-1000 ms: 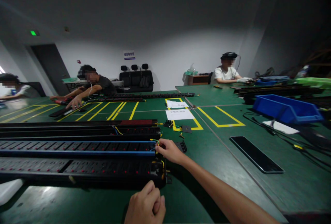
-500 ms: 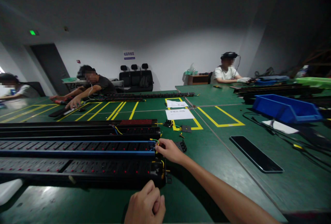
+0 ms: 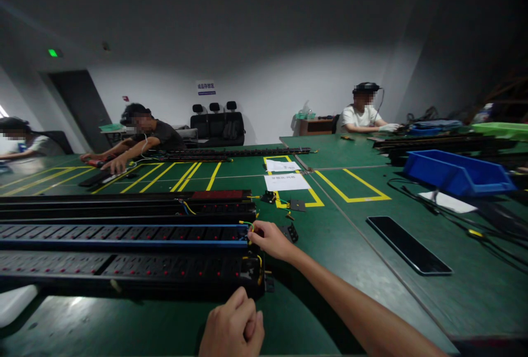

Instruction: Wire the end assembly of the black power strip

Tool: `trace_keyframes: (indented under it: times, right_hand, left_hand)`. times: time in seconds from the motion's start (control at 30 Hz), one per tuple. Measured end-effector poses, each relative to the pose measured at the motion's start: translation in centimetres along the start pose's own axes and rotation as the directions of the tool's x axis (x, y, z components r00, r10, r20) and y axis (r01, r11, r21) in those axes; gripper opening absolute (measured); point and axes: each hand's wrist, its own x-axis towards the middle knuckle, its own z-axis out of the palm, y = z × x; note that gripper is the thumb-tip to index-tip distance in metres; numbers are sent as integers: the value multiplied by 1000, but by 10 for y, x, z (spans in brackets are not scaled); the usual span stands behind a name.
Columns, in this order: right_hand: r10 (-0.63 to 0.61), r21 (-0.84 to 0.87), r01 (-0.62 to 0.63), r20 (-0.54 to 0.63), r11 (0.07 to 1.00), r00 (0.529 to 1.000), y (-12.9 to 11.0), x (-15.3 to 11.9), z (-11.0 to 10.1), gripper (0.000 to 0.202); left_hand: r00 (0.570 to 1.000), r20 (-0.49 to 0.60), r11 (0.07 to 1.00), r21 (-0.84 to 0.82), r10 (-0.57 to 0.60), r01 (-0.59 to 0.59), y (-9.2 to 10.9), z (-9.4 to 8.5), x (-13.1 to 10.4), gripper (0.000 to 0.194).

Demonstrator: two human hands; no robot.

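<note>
At the right end of the blue-edged power strip (image 3: 173, 234), my right hand (image 3: 270, 239) is closed in a pinch. A short green-and-yellow wire (image 3: 247, 223) curves from the strip's end into those fingertips, which partly hide it. My left hand (image 3: 231, 325) is curled into a loose fist low in the view, apart from the strips, and nothing shows in it. Between my hands lies the end of a black power strip (image 3: 173, 268) with red dots and yellow wires. Just beyond my right hand is a small black end bracket (image 3: 291, 232).
More black strips (image 3: 124, 203) lie behind. Small plates with wires (image 3: 297, 205) and paper sheets (image 3: 286, 182) are further back. To the right are a phone (image 3: 408, 245), black cables (image 3: 449, 225) and a blue bin (image 3: 457, 174). Co-workers (image 3: 159, 134) sit across the green table.
Both of my hands stay in place, the right one still pinching at the strip's end. The co-worker's hand at the far left has shifted slightly.
</note>
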Motion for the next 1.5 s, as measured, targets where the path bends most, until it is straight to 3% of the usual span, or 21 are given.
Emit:
trace_keyframes:
  times: [1.5]
  right_hand:
    - [-10, -11, 10, -7, 1000, 1000, 0, 0, -1, 17]
  left_hand:
    - [999, 18, 999, -33, -28, 28, 2, -2, -1, 28]
